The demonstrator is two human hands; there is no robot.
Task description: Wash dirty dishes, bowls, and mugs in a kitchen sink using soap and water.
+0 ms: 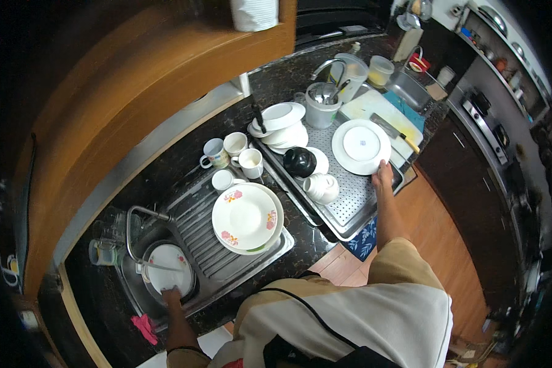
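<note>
My right hand (383, 175) grips the near rim of a white plate (345, 154), turned bottom up over the perforated steel drain tray (349, 202). Whether the plate rests on the tray is not plain. In the round sink bowl (194, 283), my left hand (171, 295) holds the near edge of a floral plate (165, 264) while water runs onto it from the curved tap (129, 230). On the ribbed drainboard (202, 250) lie stacked large plates, the top one a flower-patterned plate (244, 216). A white mug (221, 180) stands behind them.
White dishes (283, 122), a black bowl (300, 162) and white cups (322, 187) sit on the tray. A knife (395, 131) lies on the cutting board (363, 106). Glasses (115, 227) stand behind the sink; a pink cloth (144, 329) hangs at its near edge.
</note>
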